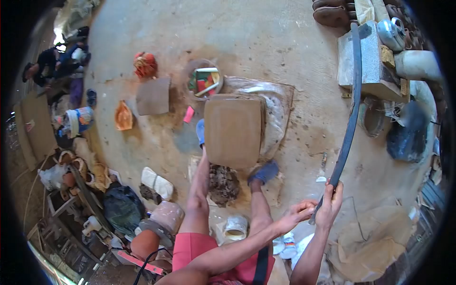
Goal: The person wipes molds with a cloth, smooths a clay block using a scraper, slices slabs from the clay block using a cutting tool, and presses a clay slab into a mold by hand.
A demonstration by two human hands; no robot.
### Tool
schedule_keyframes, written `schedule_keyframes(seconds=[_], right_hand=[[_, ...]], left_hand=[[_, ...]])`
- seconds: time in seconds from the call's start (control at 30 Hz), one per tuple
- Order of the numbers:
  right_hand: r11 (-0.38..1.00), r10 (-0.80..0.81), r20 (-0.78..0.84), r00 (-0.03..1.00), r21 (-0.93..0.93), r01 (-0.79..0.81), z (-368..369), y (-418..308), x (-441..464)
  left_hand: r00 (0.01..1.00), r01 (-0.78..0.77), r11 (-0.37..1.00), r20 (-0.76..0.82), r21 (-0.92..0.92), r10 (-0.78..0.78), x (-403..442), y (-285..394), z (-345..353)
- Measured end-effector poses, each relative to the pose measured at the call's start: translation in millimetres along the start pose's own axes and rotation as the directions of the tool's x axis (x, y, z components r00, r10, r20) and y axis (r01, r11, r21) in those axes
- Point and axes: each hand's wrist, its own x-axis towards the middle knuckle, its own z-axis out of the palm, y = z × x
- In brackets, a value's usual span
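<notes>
My right hand [331, 204] is wrapped round the lower part of a long, dark, slightly curved strip [350, 114], whose material I cannot make out. The strip rises from my hand to the upper right, its far end in front of a pale block. Close beside the strip's lower end, my left hand [302, 212] has its fingers curled together; what they pinch, if anything, is hidden. Between my feet stands a brown, square-topped slab [232, 130]. Nearer to me lies a dark lump of what looks like clay [223, 183].
A bowl [220, 85] of coloured pieces sits beyond the slab, beside a silvery sack [280, 109]. Left are a flat board [154, 96], an orange bag [123, 115] and a red bundle [145, 64]. The pale block [351, 61] stands right, with a metal pot [391, 34].
</notes>
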Motion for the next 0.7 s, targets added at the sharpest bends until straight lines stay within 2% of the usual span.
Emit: schedule_keyframes(seconds=[0.03, 0.07, 0.13, 0.17, 0.2, 0.23, 0.27, 0.3, 0.33, 0.37, 0.43, 0.47, 0.5, 0.53, 0.57, 0.63, 0.67, 0.7], right_hand=[[0.998, 0.002, -0.018, 1.000, -0.066, -0.003, 5, -4, 2], [1.000, 0.008, -0.038, 0.999, -0.001, -0.008, 14, 0, 1], [0.996, 0.046, 0.011, 0.999, -0.076, -0.045, 31, -7, 0], [0.989, 0.084, 0.056, 0.995, -0.124, -0.076, 38, -9, 0], [0.955, 0.035, 0.053, 0.998, -0.296, -0.018, 41, 2, 8], [0.948, 0.040, 0.044, 0.998, -0.316, -0.024, 47, -4, 15], [0.881, -0.083, 0.124, 0.989, -0.454, 0.131, 57, -11, 26], [0.775, -0.187, 0.227, 0.956, -0.564, 0.285, 68, -17, 39], [0.710, -0.281, 0.299, 0.912, -0.575, 0.407, 76, -22, 54], [0.701, -0.264, 0.297, 0.918, -0.595, 0.394, 84, -26, 69], [0.579, -0.205, 0.531, 0.822, -0.611, 0.539, 97, -35, 104], [0.561, -0.188, 0.535, 0.824, -0.631, 0.537, 108, -40, 120], [0.450, -0.185, 0.657, 0.731, -0.605, 0.657, 120, -42, 135], [0.343, -0.165, 0.764, 0.623, -0.548, 0.763, 133, -42, 150], [0.339, -0.153, 0.765, 0.626, -0.554, 0.760, 146, -40, 165], [0.275, -0.192, 0.811, 0.552, -0.496, 0.824, 168, -34, 186], [0.268, -0.196, 0.807, 0.558, -0.503, 0.822, 179, -36, 194], [0.270, -0.188, 0.805, 0.563, -0.509, 0.817, 189, -33, 202]], left_hand=[[1.000, 0.031, 0.998, 0.009, -0.047, -0.030, -5, 4, 0], [0.998, 0.062, 0.994, 0.018, -0.094, -0.061, -12, 17, 5], [0.979, 0.051, 0.987, -0.189, -0.151, -0.079, -22, 49, 16], [0.979, 0.057, 0.983, -0.181, -0.176, -0.089, -21, 58, 5], [0.968, -0.075, 0.989, -0.230, 0.130, 0.103, -18, 69, -10], [0.930, -0.187, 0.884, -0.212, 0.429, 0.299, -14, 85, -25], [0.884, -0.276, 0.722, -0.128, 0.634, 0.450, -20, 132, -41], [0.820, -0.341, 0.506, -0.012, 0.792, 0.572, -28, 184, -65], [0.746, -0.310, 0.215, 0.097, 0.926, 0.658, -37, 236, -89], [0.686, -0.253, -0.015, 0.190, 0.967, 0.702, -45, 282, -118], [0.625, -0.074, -0.233, 0.227, 0.970, 0.747, -69, 371, -157], [0.699, 0.062, -0.407, 0.251, 0.911, 0.670, -78, 402, -181], [0.770, 0.176, -0.573, 0.251, 0.800, 0.586, -89, 425, -204], [0.831, 0.127, -0.504, 0.186, 0.854, 0.525, -100, 434, -233], [0.886, 0.087, -0.432, 0.129, 0.898, 0.446, -108, 441, -262], [0.934, 0.181, -0.358, -0.047, 0.916, 0.353, -128, 425, -312], [0.938, 0.174, -0.353, -0.046, 0.919, 0.343, -133, 418, -326], [0.912, 0.197, -0.385, -0.024, 0.901, 0.410, -137, 413, -338]])
